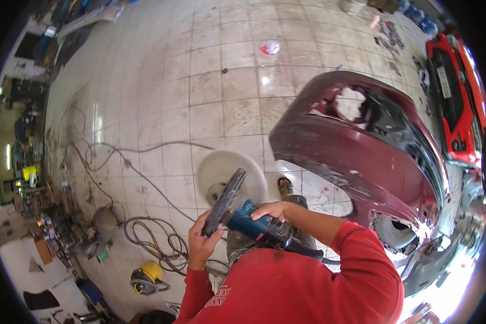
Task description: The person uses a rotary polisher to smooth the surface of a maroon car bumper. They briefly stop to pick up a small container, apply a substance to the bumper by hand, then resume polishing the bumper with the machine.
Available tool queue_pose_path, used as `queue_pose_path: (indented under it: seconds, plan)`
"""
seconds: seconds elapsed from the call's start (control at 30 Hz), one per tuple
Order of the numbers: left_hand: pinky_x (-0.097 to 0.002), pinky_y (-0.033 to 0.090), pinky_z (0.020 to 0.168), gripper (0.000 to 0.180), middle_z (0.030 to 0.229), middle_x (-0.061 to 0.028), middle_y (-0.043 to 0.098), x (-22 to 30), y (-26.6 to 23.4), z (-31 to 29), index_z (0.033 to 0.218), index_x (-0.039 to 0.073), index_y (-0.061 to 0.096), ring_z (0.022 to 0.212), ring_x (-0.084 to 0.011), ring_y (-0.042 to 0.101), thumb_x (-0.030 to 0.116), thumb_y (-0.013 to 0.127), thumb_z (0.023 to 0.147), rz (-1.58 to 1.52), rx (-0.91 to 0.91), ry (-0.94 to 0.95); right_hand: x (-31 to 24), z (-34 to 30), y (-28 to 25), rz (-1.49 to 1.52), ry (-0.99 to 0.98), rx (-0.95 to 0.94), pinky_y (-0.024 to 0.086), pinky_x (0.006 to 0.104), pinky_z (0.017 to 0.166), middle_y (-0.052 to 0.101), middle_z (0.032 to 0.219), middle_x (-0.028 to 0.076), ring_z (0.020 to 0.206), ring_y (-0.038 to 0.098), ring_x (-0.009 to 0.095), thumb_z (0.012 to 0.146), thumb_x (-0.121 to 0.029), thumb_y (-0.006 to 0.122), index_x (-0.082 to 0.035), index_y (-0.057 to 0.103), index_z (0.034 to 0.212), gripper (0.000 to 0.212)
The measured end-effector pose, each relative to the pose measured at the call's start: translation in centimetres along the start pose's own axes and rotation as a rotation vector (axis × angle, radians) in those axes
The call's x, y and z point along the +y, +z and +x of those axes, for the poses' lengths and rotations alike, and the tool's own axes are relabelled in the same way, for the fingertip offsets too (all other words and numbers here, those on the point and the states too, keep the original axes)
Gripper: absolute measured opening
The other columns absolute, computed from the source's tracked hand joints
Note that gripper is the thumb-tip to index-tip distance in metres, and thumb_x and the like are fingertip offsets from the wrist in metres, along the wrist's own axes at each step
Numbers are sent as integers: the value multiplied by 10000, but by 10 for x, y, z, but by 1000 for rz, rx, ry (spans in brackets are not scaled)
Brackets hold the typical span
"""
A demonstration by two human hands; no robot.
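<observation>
A teal and black angle grinder (247,220) with a wide dark disc (225,201) is held in front of my red shirt. The disc is seen nearly edge-on and stands tilted. My left hand (202,242) grips the disc's lower rim, fingers on one side and thumb on the other. With my right hand (272,210) I hold the teal body from above; some fingers are hidden behind it. Just beyond the tool is a pale round object (249,171), partly covered by the disc. A scuffed burgundy car bumper (343,146) lies to my right.
A thin cable (151,181) crosses the tiled floor, and a coiled hose (155,237) lies at left near a yellow and black machine (148,275). Clutter lines the left wall. A red bumper (459,100) stands far right. My sandalled foot (284,186) shows beside the burgundy bumper.
</observation>
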State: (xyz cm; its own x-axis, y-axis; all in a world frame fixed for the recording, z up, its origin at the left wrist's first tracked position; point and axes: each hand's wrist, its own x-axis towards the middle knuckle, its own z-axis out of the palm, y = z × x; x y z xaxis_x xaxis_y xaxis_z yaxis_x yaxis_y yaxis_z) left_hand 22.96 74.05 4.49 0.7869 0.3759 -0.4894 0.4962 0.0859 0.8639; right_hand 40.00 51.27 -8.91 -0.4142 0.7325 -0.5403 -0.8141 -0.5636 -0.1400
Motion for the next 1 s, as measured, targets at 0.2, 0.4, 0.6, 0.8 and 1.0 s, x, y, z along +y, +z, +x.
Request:
queue_pose_path:
  seconds: [0.2, 0.4, 0.6, 0.8, 1.0]
  plan:
    - [-474, 427, 1169, 1023, 1469, -261, 573, -145, -77, 76, 1635, -4, 351, 1339, -429, 555, 201, 865, 774, 543, -202, 108, -70, 92, -32, -360, 105, 540, 582, 417, 970, 720, 1289, 200, 1154, 714, 292, 728, -496, 953, 18, 616, 1416, 923]
    - [-507, 399, 1189, 1009, 1546, -215, 526, -218, -104, 102, 1619, 35, 402, 1407, -416, 499, 388, 872, 799, 771, -319, 44, -78, 235, -160, -821, -83, 1215, 546, 483, 1023, 708, 1320, 245, 1233, 676, 411, 655, -520, 950, -97, 647, 1407, 915]
    - [-558, 382, 1180, 988, 1550, -235, 534, -250, -130, 124, 1585, -20, 435, 1404, -446, 503, 508, 824, 846, 791, -220, -20, -112, 337, -302, -875, -103, 1501, 522, 578, 988, 727, 1280, 180, 1222, 660, 413, 719, -455, 921, -214, 714, 1310, 671]
    - [-627, 353, 1183, 1019, 1493, -260, 563, -258, -137, 115, 1532, -32, 481, 1398, -480, 506, 658, 790, 848, 836, -187, -144, -107, 381, -421, -1088, -109, 1642, 485, 570, 973, 702, 1246, 91, 1237, 608, 359, 762, -433, 882, -252, 732, 1252, 543]
    - [-697, 308, 1188, 1029, 1454, -242, 592, -264, -125, 98, 1484, -26, 521, 1383, -481, 512, 732, 768, 832, 903, -221, -195, -53, 391, -488, -1356, -29, 1544, 451, 524, 1017, 704, 1234, 71, 1211, 607, 330, 818, -363, 809, -194, 735, 1264, 483]
